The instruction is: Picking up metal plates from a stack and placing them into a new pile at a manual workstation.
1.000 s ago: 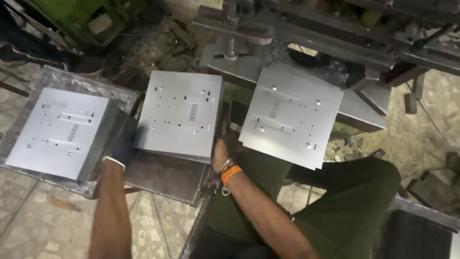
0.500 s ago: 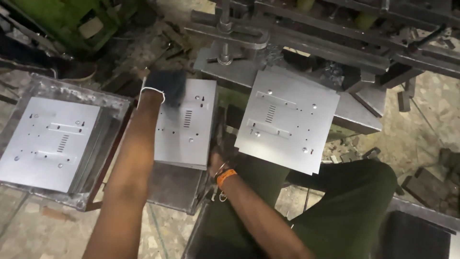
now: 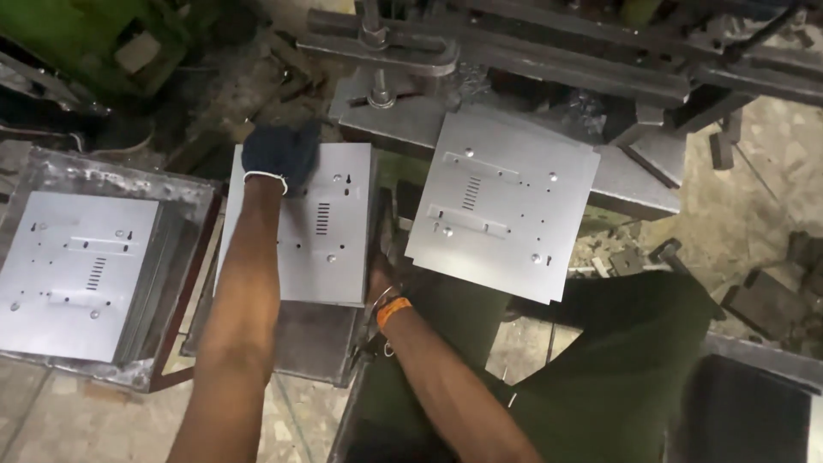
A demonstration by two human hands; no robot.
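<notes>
The left hand, in a dark glove with a white cuff, lies palm down on the far left corner of the middle sheet, fingers curled over its top edge so that it grips the corner. This sheet is a pale metal plate with punched slots, small holes and a column of short louvres; it lies flat on a darker metal tray that juts out beneath its near edge.

The right hand, with an orange band at the wrist, sits at the right edge of the same sheet, in the narrow gap between it and the next plate. Most of the hand is hidden there, so how far it is open and whether it grasps the edge cannot be told.

To the right, a second plate of the same kind rests tilted on the bed of a steel press, its near corner overhanging the person's green trouser leg. To the left, well apart from the hands, a stack of like plates lies in a shallow metal box
</notes>
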